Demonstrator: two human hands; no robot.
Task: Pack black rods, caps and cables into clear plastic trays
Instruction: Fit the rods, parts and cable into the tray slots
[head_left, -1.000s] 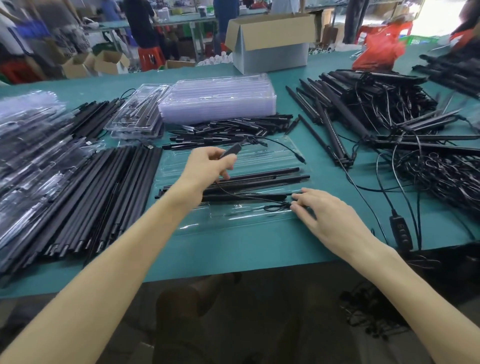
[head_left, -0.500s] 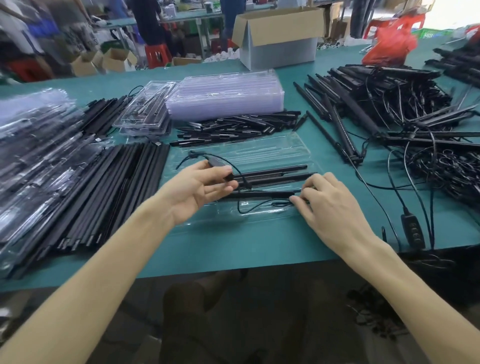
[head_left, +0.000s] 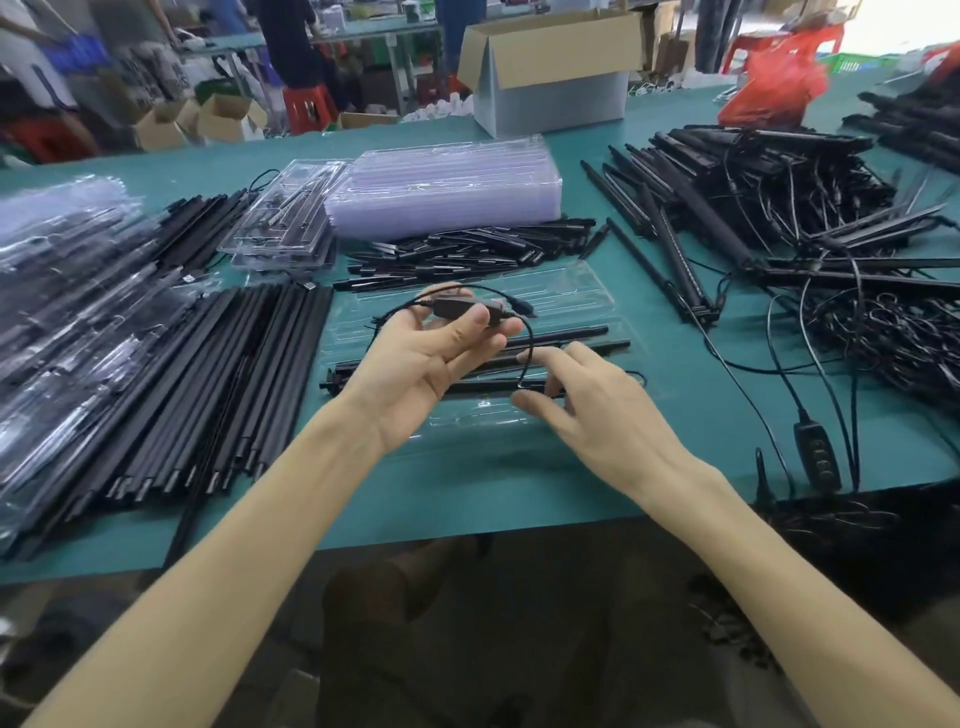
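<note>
**At a green packing table, two bare hands work a cable above a clear tray**

On the left of the table (head_left: 467, 499), a wide row of loose black rods (head_left: 223, 389) lies side by side. At centre, a clear tray (head_left: 576, 291) sits close to the near edge, with a few packed rods (head_left: 571, 333) lying lengthwise in it. The left hand (head_left: 426, 369) is palm up above the tray. It grips the cable (head_left: 457, 307) by its small switch box, with the thumb laid over it, and thin wire loops out from both ends. One strand drops to the right hand (head_left: 597, 415), whose fingers curl at the wire just over the rods. Whether they pinch it cannot be told. Farther back sit a heap of short black caps (head_left: 467, 249) and a stack of empty trays (head_left: 447, 182). On the right sprawls a tangle of rods and cables (head_left: 779, 208).

The cable looks light, limp and springy, so it is likely to uncoil. The rigid switch box seems the surest place to hold it while the other hand gathers the loose wire. The tray looks thin and flexible.
</note>
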